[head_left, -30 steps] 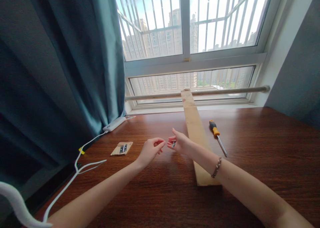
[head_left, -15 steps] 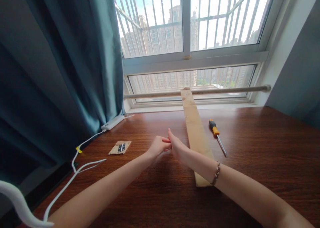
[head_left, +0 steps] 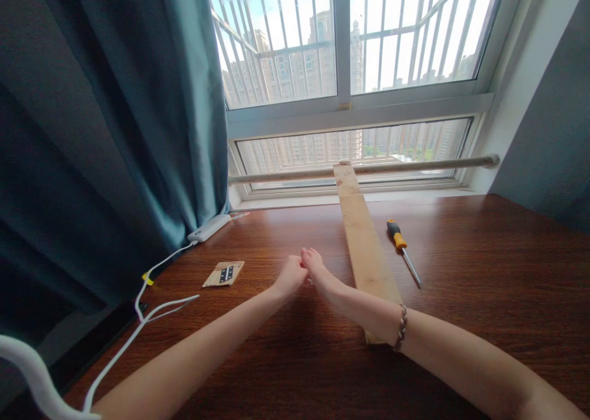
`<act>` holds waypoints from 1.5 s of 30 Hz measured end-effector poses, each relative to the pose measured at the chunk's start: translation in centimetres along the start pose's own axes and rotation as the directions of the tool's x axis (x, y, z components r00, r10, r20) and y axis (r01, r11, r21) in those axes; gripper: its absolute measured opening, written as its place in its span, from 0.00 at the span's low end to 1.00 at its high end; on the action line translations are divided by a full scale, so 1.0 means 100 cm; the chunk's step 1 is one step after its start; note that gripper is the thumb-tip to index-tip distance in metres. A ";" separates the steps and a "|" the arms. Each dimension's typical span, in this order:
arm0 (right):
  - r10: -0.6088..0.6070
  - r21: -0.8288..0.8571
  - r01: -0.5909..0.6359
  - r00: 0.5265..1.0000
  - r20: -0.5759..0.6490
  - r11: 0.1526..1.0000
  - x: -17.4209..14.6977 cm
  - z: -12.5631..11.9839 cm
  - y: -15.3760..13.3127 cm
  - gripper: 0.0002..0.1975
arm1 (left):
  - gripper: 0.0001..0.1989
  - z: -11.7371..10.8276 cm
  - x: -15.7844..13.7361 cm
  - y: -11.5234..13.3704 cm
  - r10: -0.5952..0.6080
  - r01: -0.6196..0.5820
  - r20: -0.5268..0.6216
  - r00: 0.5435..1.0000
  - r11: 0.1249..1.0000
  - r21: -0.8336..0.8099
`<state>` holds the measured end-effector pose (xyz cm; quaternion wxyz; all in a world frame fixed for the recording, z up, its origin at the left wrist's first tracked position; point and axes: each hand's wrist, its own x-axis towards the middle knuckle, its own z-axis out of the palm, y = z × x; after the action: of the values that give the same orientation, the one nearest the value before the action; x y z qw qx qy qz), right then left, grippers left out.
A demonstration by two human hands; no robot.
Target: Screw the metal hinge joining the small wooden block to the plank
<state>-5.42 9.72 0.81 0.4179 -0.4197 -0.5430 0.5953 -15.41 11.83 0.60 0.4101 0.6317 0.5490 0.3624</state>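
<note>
Over the middle of the table, my left hand (head_left: 290, 275) and my right hand (head_left: 318, 271) are pressed against each other. The left is closed, its fingers curled inward. My right hand is bent round with its fingers closed against the left. What the fingers hold, if anything, is hidden between them. Under my right forearm runs a long wooden board (head_left: 367, 241), its far end by the window rail. To the right of the board lies a screwdriver (head_left: 401, 241) with a black and yellow handle. A small wooden piece (head_left: 236, 273) bearing a black plate lies left of my hands.
The brown table (head_left: 452, 352) reaches back to the window. A white power strip (head_left: 209, 228) sits at the left edge, its white cable (head_left: 138, 303) running forward. A blue curtain (head_left: 184, 112) hangs on the left. A horizontal rail (head_left: 424, 165) crosses the window.
My hands have moved slightly left and drawn closer together. My right thumb, raised before, is now lower, and its fingers are more curled. The screwdriver and wooden piece stay put on the table.
</note>
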 end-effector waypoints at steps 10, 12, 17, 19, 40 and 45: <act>0.090 -0.114 -0.086 0.995 0.031 0.990 -0.002 0.010 -0.003 0.38 | 0.11 -0.006 -0.018 -0.008 -0.177 0.190 0.068 0.982 0.920 -0.342; 0.100 -0.154 -0.090 0.994 0.054 0.984 0.000 0.010 -0.007 0.37 | 0.12 -0.011 -0.018 -0.010 -0.231 0.251 0.097 0.968 0.869 -0.426; 0.091 -0.135 -0.082 0.994 0.057 0.987 -0.006 0.003 -0.028 0.33 | 0.13 -0.045 -0.018 -0.010 -0.249 0.247 0.030 0.968 0.930 -0.273; 0.078 -0.029 -0.076 0.994 0.074 0.997 -0.013 -0.003 -0.035 0.33 | 0.12 -0.067 -0.017 -0.011 -0.186 0.185 -0.053 0.981 0.983 -0.015; 0.145 0.243 -0.177 0.979 0.141 0.954 -0.028 -0.015 -0.062 0.25 | 0.19 -0.119 -0.006 -0.040 -0.029 0.255 -0.254 0.967 0.108 0.961; 0.154 0.235 -0.185 0.977 0.145 0.954 -0.030 -0.015 -0.065 0.22 | 0.22 -0.111 -0.015 -0.050 0.038 0.198 -0.199 0.979 0.031 0.980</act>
<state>-2.77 7.68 7.37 0.3797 -0.3714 -0.4516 0.7169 -27.66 12.03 0.50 -0.1721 0.6734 0.7131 -0.0917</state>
